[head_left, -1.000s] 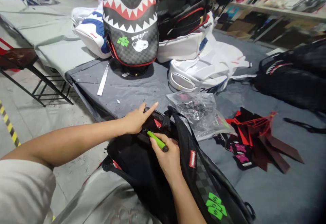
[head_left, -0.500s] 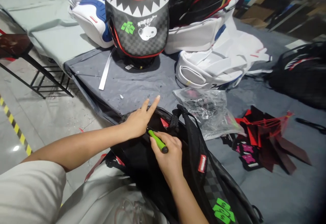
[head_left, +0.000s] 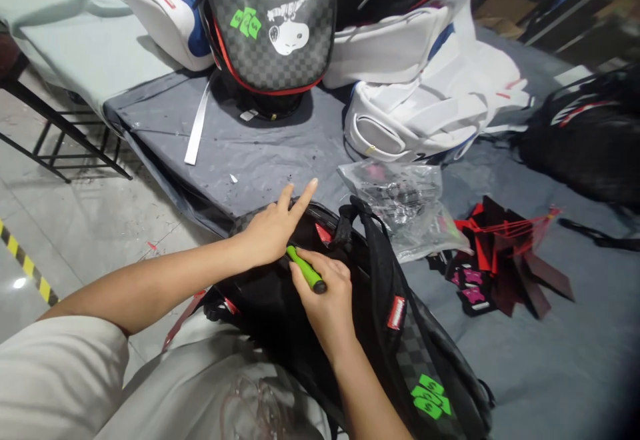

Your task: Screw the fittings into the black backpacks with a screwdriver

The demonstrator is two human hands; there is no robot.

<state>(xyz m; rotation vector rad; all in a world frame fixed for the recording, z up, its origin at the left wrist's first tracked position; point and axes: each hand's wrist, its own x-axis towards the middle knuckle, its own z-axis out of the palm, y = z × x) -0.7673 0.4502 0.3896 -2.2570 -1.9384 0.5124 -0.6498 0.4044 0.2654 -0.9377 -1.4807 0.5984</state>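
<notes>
A black backpack (head_left: 305, 333) with a grey checkered side and green printed bills lies open across my lap and the table's edge. My left hand (head_left: 273, 230) is at its upper opening, two fingers stretched up and apart. The thumb and the other fingers are bent down onto the black fabric, their tips mostly hidden. My right hand (head_left: 327, 293) grips a short green-handled tool (head_left: 306, 270) with a black end. Its far tip points into the bag beside my left fingers and cannot be seen.
A checkered shark-mouth backpack (head_left: 270, 47) stands ahead, with white bags (head_left: 420, 117) around it. A clear plastic bag (head_left: 400, 207), dark red and black tags (head_left: 510, 260) and a black bag (head_left: 575, 140) lie rightward on the grey tablecloth (head_left: 160, 120). A stool (head_left: 65, 130) stands left.
The view has shifted slightly, so the table items appear a little higher. Both hands keep nearly the same pose on the backpack, the green-handled tool still in the right.
</notes>
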